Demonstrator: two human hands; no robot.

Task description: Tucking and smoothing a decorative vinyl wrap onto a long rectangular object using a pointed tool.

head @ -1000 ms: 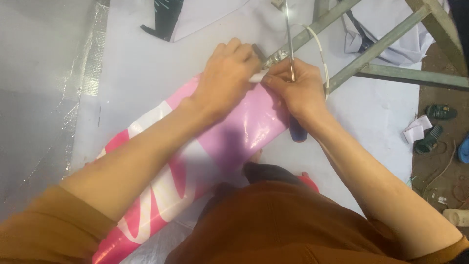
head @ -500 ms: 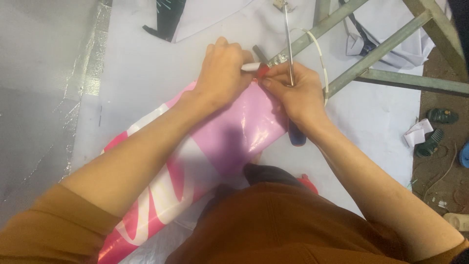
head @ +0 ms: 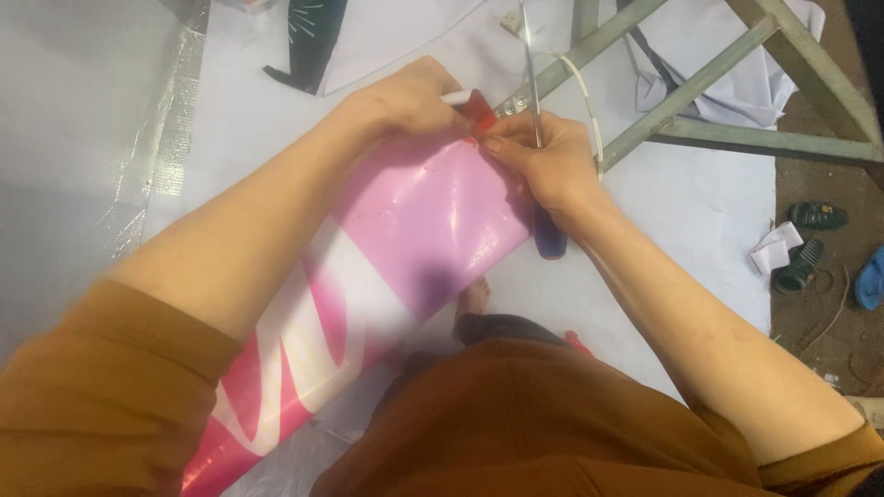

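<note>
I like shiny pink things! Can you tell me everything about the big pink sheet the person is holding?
The pink sheet is a long, glossy strip that looks like plastic, light pink at its far end, with white and darker pink bands nearer the person. It lies flat and slantwise on the white surface, running from the person's lap up to the hands. The left hand and right hand both pinch its far edge, beside a small red piece.

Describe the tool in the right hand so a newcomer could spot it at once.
Follow the pink and white sheet to its far edge, where both hands meet. The right hand grips a screwdriver: thin metal shaft pointing away, dark blue handle poking out below the palm, the only blue thing there.
</note>
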